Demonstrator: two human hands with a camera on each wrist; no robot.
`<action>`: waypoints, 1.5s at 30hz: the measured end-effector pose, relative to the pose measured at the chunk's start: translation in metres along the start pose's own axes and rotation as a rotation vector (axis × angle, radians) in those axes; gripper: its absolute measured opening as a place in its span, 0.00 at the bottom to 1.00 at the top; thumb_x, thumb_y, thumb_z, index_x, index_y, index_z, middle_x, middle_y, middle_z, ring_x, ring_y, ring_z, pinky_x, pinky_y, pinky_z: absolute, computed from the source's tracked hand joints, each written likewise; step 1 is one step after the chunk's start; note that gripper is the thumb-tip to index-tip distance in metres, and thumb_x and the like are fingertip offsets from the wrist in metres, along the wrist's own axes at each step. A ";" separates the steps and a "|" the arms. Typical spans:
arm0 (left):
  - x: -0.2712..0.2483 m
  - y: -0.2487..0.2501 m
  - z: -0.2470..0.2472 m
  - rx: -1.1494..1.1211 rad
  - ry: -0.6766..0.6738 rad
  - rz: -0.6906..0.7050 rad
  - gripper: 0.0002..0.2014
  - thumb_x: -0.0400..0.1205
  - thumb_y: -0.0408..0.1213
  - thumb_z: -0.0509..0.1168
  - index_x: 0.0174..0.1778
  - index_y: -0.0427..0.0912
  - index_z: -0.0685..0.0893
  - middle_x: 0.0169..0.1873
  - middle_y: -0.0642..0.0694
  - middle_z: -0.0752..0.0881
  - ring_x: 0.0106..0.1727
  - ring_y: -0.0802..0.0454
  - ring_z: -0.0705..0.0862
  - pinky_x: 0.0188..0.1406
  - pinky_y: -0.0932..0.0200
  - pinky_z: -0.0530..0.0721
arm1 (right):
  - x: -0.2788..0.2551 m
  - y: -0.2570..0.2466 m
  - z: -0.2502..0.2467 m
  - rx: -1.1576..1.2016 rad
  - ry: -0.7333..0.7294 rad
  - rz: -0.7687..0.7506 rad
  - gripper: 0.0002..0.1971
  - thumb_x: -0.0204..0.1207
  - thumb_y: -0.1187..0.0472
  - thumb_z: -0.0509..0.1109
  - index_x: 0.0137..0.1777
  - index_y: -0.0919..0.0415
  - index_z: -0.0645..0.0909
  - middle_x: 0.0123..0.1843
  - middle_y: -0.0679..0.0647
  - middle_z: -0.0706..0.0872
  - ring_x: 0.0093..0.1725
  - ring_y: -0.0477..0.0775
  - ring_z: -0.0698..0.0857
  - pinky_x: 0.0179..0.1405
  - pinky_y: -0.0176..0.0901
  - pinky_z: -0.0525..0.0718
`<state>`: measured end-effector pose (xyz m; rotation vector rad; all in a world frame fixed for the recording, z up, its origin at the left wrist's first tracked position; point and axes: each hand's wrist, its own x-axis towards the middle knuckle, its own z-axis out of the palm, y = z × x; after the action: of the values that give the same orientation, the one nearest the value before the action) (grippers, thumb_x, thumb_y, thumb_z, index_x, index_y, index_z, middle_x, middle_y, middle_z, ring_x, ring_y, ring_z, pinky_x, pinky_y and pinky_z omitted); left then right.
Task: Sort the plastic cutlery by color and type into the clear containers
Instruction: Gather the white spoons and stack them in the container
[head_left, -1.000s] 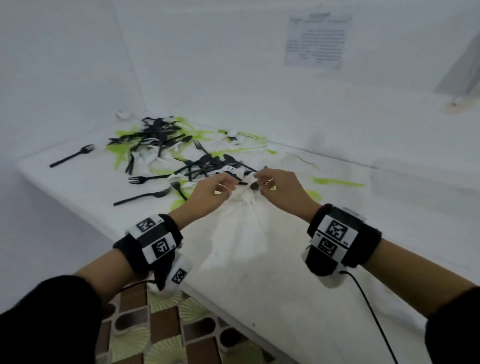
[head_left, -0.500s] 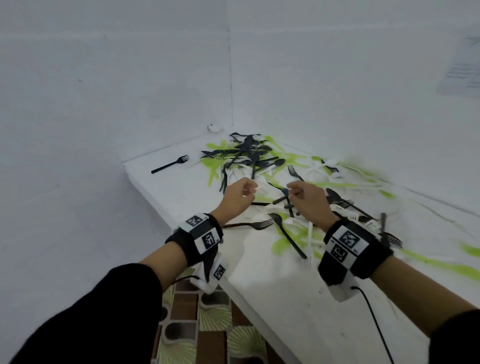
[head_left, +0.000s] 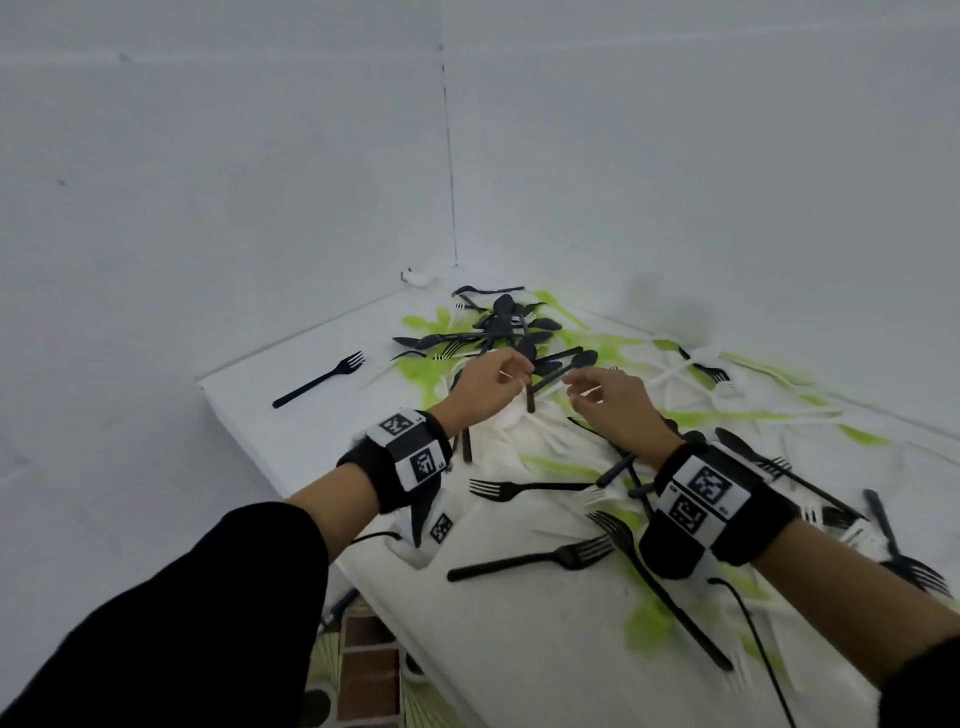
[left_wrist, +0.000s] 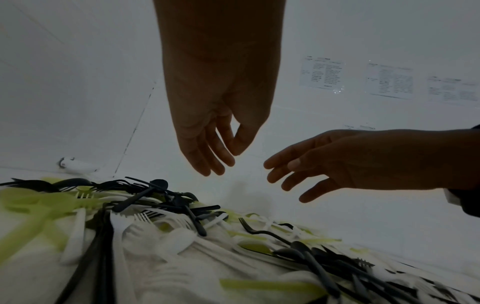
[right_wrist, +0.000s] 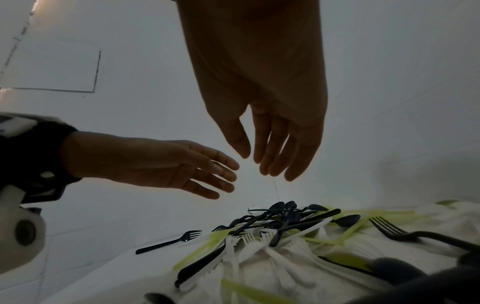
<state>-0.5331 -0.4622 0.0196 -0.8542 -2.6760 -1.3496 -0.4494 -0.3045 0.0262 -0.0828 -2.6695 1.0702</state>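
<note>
Counter (head_left: 519, 649), white, set into a corner of white walls, carries everything: cutlery pile (head_left: 524, 343) of black, white and lime-green pieces heaped toward the far corner and strewn on toward the near right. One black fork (head_left: 319, 379) lies alone, well apart on the left. No clear containers show in any view, so the sorting looks barely begun.

Left hand (head_left: 488, 387) and right hand (head_left: 610, 402) hover close together just above the middle of the heap; both wrist views show fingers loosely extended and apart, holding nothing.

Likely trouble: the pieces are interlocked, tines through handles, so lifting one could drag neighbours up and flick them off the near edge. White forks (right_wrist: 241, 244) lie on a white surface and are easily missed or miscounted. Some black spoons (head_left: 584, 358) overlap black forks, so a hasty grab may mix types
</note>
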 end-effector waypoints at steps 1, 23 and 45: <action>0.007 -0.006 -0.002 0.014 -0.019 0.000 0.10 0.79 0.23 0.62 0.54 0.31 0.83 0.50 0.38 0.87 0.42 0.58 0.81 0.40 0.80 0.73 | 0.008 0.000 0.002 -0.004 0.000 0.006 0.14 0.75 0.71 0.65 0.59 0.66 0.83 0.54 0.59 0.87 0.52 0.58 0.85 0.37 0.22 0.71; 0.158 -0.099 -0.034 0.093 -0.725 0.329 0.07 0.81 0.28 0.63 0.53 0.34 0.84 0.43 0.48 0.85 0.42 0.66 0.81 0.42 0.82 0.76 | 0.083 0.005 0.070 -0.447 -0.416 0.112 0.24 0.67 0.62 0.78 0.65 0.54 0.81 0.60 0.54 0.82 0.61 0.53 0.76 0.57 0.46 0.77; 0.184 -0.111 -0.010 -0.103 -0.729 0.318 0.09 0.81 0.22 0.60 0.50 0.31 0.85 0.35 0.48 0.84 0.33 0.72 0.83 0.38 0.78 0.80 | 0.085 0.012 0.041 -0.062 0.300 0.165 0.10 0.78 0.57 0.69 0.56 0.60 0.83 0.41 0.46 0.83 0.42 0.44 0.79 0.45 0.43 0.77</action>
<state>-0.7450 -0.4376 -0.0079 -2.0147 -2.7301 -1.2791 -0.5427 -0.3101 0.0082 -0.4464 -2.4550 0.9355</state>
